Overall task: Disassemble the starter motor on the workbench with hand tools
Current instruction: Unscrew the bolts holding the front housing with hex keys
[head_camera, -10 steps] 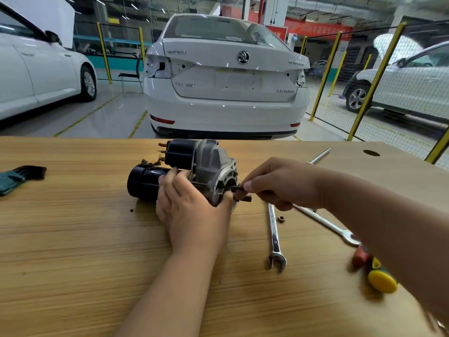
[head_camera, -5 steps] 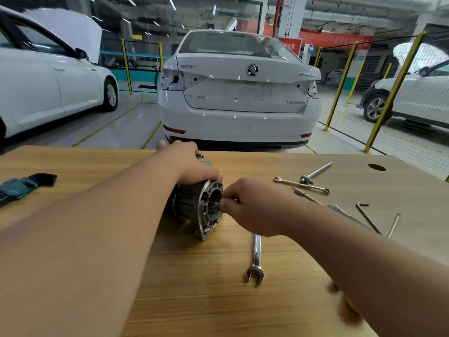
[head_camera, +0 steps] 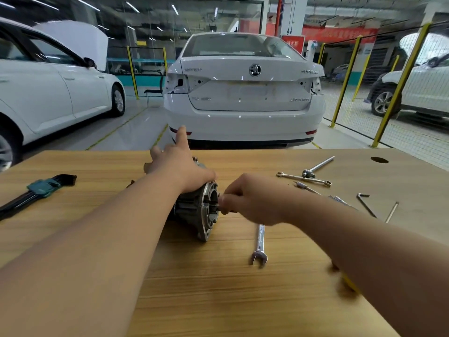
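The starter motor [head_camera: 196, 210] lies on its side on the wooden workbench [head_camera: 218, 300], its round aluminium nose end facing right. My left hand [head_camera: 179, 166] lies over the top of the housing and holds it down, with one finger sticking straight up toward the far edge. My right hand [head_camera: 252, 200] is at the nose opening, with fingertips pinching a small dark part there. That part is mostly hidden by my fingers. The motor's black rear body is hidden behind my left forearm.
A combination wrench [head_camera: 260, 244] lies just right of the motor. Farther right are a thin wrench [head_camera: 303, 178], a T-handle [head_camera: 318, 165] and two hex keys [head_camera: 365, 205]. A hex key set [head_camera: 41, 188] lies at the left. A white car [head_camera: 243, 93] is parked beyond the bench.
My left hand has moved from the motor's near side to over its top. The motor's nose now faces right, and my right hand has closed in on the opening.
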A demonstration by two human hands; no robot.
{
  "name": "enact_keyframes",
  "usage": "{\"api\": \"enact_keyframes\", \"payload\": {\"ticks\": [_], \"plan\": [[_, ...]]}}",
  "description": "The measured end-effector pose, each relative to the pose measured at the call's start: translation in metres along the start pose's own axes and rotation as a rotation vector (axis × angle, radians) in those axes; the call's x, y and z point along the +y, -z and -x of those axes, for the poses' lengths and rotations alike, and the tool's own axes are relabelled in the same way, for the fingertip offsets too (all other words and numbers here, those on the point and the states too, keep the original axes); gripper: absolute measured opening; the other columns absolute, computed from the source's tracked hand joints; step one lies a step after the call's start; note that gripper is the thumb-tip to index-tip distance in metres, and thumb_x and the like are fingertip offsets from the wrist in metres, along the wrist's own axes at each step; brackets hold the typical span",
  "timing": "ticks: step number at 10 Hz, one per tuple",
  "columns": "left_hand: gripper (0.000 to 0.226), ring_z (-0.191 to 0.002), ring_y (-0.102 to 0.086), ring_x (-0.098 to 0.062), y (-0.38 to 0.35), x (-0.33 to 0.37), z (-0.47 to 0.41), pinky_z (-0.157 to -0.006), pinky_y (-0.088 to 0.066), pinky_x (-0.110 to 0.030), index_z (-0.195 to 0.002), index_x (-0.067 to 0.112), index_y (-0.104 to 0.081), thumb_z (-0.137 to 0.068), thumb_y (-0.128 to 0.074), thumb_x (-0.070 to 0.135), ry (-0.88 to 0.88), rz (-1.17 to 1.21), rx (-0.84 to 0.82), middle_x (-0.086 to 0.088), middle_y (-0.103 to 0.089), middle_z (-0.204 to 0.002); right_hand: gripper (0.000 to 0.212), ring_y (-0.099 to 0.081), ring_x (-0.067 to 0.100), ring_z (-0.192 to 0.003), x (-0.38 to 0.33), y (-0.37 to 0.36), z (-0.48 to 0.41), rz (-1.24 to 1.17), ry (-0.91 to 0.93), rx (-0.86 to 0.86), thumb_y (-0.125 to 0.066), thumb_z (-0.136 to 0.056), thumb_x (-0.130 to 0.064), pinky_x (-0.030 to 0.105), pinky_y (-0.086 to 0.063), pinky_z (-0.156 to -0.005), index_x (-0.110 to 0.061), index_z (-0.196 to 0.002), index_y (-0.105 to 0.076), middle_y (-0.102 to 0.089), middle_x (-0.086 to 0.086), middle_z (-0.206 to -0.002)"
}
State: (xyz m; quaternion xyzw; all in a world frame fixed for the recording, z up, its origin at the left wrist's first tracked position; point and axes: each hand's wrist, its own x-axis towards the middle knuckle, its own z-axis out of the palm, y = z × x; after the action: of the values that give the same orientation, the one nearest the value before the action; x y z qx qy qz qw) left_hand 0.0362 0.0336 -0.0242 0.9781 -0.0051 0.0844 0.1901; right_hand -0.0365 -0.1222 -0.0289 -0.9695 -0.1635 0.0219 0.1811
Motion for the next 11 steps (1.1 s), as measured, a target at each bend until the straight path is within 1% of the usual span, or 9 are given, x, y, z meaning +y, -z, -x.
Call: {"api": "enact_keyframes", "payload": {"ticks": [1, 2, 3, 4, 6, 7, 8, 9, 11], "plan": [[0.112, -0.137, -0.02, -0.036, 0.001, 0.0, -0.001, -0.1, -0.037, -0.054, -0.152, 0.032, 0.0, -0.071, -0.072, 0.06, 0.021, -0.033, -0.009, -0.008, -0.034, -0.148, 0.037, -0.048, -0.001, -0.05, 0.003, 0.008, -0.01, -0.07, -0.047, -0.093, -0.046, -0.099, -0.042, 0.025, -0.036, -0.055, -0.027, -0.079, -0.073, -0.06, -0.014, -0.056], [0.108, -0.139, -0.016, -0.038, 0.001, 0.001, -0.004, -0.105, -0.034, -0.057, -0.152, 0.03, -0.007, -0.072, -0.071, 0.062, 0.037, -0.08, -0.047, -0.008, -0.029, -0.151, 0.045, -0.047, 0.007, -0.051, 0.003, 0.003, -0.017, 0.094, 0.015, -0.065, -0.042, -0.1, -0.045, 0.026, -0.034, -0.052, -0.022, -0.07, -0.066, -0.057, -0.006, -0.057], [0.103, -0.14, -0.014, -0.039, 0.001, 0.003, -0.007, -0.106, -0.025, -0.061, -0.152, 0.03, -0.012, -0.072, -0.069, 0.063, 0.041, -0.113, -0.058, -0.009, -0.028, -0.153, 0.048, -0.043, 0.009, -0.051, 0.004, -0.001, -0.014, 0.378, 0.147, 0.057, -0.035, -0.101, -0.047, 0.025, -0.026, -0.048, -0.023, -0.061, -0.046, -0.046, -0.006, -0.055], [0.098, -0.138, -0.018, -0.038, 0.001, 0.001, -0.006, -0.101, -0.028, -0.055, -0.149, 0.029, -0.019, -0.071, -0.068, 0.064, 0.027, -0.127, -0.035, -0.009, -0.032, -0.15, 0.042, -0.036, 0.011, -0.045, 0.008, -0.004, -0.012, 0.687, 0.351, 0.227, -0.026, -0.101, -0.047, 0.023, -0.021, -0.046, -0.022, -0.07, -0.037, -0.041, -0.007, -0.056], [0.089, -0.134, -0.024, -0.036, -0.005, -0.002, -0.004, -0.096, -0.03, -0.051, -0.143, 0.029, -0.028, -0.071, -0.066, 0.064, 0.005, -0.104, 0.041, -0.009, -0.038, -0.144, 0.045, -0.05, 0.022, -0.039, 0.022, -0.008, -0.01, 0.759, 0.626, 0.402, -0.034, -0.097, -0.037, 0.02, -0.027, -0.045, -0.012, -0.072, -0.062, -0.052, 0.0, -0.052], [0.083, -0.13, -0.027, -0.034, -0.008, -0.004, -0.002, -0.095, -0.03, -0.05, -0.14, 0.029, -0.032, -0.072, -0.064, 0.063, -0.007, -0.08, 0.087, -0.009, -0.041, -0.141, 0.037, -0.047, 0.016, -0.049, 0.013, -0.03, -0.012, 0.232, 0.392, 0.78, -0.044, -0.093, -0.04, 0.025, -0.033, -0.045, -0.016, -0.069, -0.058, -0.047, -0.008, -0.06], [0.082, -0.129, -0.029, -0.034, -0.01, -0.004, 0.0, -0.095, -0.03, -0.049, -0.139, 0.027, -0.035, -0.072, -0.065, 0.064, -0.001, -0.067, 0.1, -0.009, -0.041, -0.14, 0.027, -0.045, 0.011, -0.049, -0.003, -0.041, -0.022, -1.012, -0.271, 1.116, -0.05, -0.093, -0.03, 0.029, -0.038, -0.052, -0.017, -0.071, -0.057, -0.045, -0.009, -0.055], [0.082, -0.128, -0.03, -0.033, -0.01, -0.003, 0.002, -0.094, -0.03, -0.047, -0.141, 0.026, -0.035, -0.074, -0.065, 0.063, 0.017, -0.067, 0.113, -0.009, -0.041, -0.14, 0.017, -0.043, 0.014, -0.047, -0.01, -0.046, -0.028, -1.957, -0.684, 0.986, -0.047, -0.094, -0.013, 0.021, -0.042, -0.043, -0.013, -0.079, -0.056, -0.046, -0.001, -0.059], [0.078, -0.126, -0.03, -0.032, -0.013, -0.004, 0.003, -0.093, -0.029, -0.047, -0.139, 0.025, -0.037, -0.075, -0.064, 0.059, 0.03, -0.051, 0.147, -0.007, -0.042, -0.138, 0.023, -0.027, 0.012, -0.034, -0.008, -0.045, -0.02, -2.289, -0.493, 0.673, -0.041, -0.097, -0.017, 0.021, -0.033, -0.04, -0.015, -0.077, -0.052, -0.032, -0.006, -0.046]]}}
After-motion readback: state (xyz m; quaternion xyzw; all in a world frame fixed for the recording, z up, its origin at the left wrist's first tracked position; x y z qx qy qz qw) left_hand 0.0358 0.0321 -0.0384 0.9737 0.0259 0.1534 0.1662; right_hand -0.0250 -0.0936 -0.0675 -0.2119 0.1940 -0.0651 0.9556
